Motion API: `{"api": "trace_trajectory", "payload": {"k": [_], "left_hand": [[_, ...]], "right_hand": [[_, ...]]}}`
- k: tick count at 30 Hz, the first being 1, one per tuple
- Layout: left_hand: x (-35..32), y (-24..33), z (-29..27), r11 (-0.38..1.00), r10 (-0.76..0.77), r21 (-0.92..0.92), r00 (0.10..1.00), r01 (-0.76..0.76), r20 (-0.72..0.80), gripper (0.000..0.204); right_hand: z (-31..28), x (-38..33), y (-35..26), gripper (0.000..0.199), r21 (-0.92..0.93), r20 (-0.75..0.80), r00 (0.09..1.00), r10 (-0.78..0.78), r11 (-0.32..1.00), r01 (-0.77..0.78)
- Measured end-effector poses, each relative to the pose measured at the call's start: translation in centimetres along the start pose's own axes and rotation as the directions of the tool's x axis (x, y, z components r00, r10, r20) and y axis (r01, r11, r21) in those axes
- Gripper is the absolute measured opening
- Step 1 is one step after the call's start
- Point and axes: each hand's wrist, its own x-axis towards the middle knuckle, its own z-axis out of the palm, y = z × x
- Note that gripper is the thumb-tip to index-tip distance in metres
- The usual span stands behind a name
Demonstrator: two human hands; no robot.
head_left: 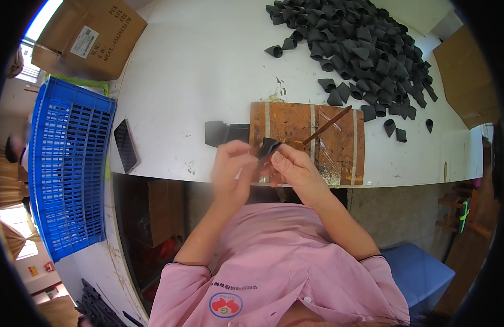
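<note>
A small black piece of sheet material [269,146], bent into a curl, is held over the front left of a wooden board. My right hand [294,168] pinches it between thumb and fingers. My left hand [233,170], somewhat blurred, has its fingers curled together against the piece's left end. Just beyond my left hand, flat black pieces [216,133] lie on the table against the board's left edge. The worn brown board [285,122] has pale strips across it, and a thin brown stick [331,123] rests slantwise on top.
A large heap of black cone-shaped pieces [361,52] covers the far right of the white table [181,82]. At left are a phone [125,146], a blue plastic crate [69,169] and a cardboard box [94,41]. Another box [467,79] stands right; a blue stool [415,272] is below.
</note>
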Motion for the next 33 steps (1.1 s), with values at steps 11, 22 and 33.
{"api": "trace_trajectory", "payload": {"k": [11, 22, 33], "left_hand": [[1.3, 2.7, 0.2, 0.077, -0.478, -0.783, 0.712, 0.617, 0.514, 0.021], [0.1, 2.7, 1.1, 0.78, -0.524, -0.258, 0.821, 0.57, 0.227, 0.004], [0.4, 5.4, 4.5, 0.917, -0.369, -0.222, 0.916, 0.331, -0.156, 0.01]], "right_hand": [[-2.2, -0.7, -0.3, 0.014, 0.368, 0.111, 0.993, 0.046, 0.926, -0.084], [-0.2, -2.4, -1.0, 0.023, -0.802, -0.163, 0.779, -0.605, 0.542, 0.252], [0.1, -2.2, -0.5, 0.01, -0.839, -0.064, 0.696, -0.716, 0.416, 0.351]]}}
